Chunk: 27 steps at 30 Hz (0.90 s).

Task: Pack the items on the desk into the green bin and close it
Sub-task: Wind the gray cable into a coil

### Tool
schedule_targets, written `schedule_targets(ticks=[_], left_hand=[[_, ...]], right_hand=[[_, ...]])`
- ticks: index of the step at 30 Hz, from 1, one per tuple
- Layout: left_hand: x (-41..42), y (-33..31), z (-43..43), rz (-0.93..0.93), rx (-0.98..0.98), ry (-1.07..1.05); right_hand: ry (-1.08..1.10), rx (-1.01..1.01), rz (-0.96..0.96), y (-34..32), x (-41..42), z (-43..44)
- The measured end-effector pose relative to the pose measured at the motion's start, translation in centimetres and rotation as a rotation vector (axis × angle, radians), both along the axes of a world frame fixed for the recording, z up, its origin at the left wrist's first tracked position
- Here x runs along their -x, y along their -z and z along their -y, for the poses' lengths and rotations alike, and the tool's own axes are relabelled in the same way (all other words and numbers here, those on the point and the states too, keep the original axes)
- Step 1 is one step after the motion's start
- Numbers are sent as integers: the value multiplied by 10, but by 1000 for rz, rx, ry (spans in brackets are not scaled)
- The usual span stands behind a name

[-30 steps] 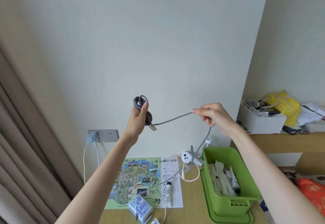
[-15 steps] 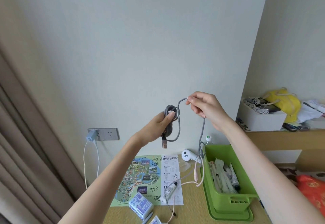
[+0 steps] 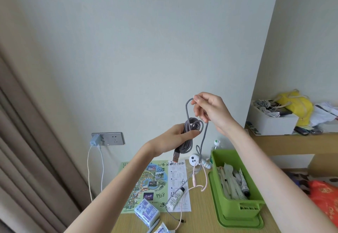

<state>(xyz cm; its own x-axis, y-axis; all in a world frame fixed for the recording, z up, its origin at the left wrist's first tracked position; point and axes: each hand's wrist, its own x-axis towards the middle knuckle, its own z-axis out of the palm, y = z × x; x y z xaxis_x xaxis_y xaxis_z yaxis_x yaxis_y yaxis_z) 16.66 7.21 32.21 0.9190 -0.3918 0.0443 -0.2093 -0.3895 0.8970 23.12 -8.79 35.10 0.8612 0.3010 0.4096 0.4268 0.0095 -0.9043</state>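
Here left hand (image 3: 172, 137) grips the coiled grey cable (image 3: 192, 132) above the desk (image 3: 201, 214), right hand (image 3: 210, 112) pinches its loose loop, tail seemingly trailing down beside the open green bin (image 3: 237, 207).

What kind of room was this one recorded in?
Likely a bedroom or hotel room, though I can't be sure: a long curtain at the left, a small wooden desk below a wall outlet, and a shelf piled with bags and personal clutter.
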Motion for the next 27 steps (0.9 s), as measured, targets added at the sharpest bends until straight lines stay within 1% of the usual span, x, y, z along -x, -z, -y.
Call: schedule_targets(ticks=[3,6,8,12,17,20,24,27], left_hand=[[4,-7,-1,-26,35,10],[5,-15,-3,15,131,-32],[4,-20,-5,43,188,-116],[2,-25,-10,100,250,-269],[2,-25,-2,153,312,-307],[1,-25,1,164,315,-284],[1,-26,3,166,343,-274],[1,-26,5,132,378,-285]], right_hand=[[80,2,-8,8,-3,2],[107,-17,-69,18,-4,5],[59,-35,-117,25,-3,6],[-121,-46,-187,35,-1,8],[-291,-50,-237,37,5,-4],[-306,-46,-268,36,8,-9],[-279,11,-275,34,10,-9],[-280,41,-277,34,11,-9]])
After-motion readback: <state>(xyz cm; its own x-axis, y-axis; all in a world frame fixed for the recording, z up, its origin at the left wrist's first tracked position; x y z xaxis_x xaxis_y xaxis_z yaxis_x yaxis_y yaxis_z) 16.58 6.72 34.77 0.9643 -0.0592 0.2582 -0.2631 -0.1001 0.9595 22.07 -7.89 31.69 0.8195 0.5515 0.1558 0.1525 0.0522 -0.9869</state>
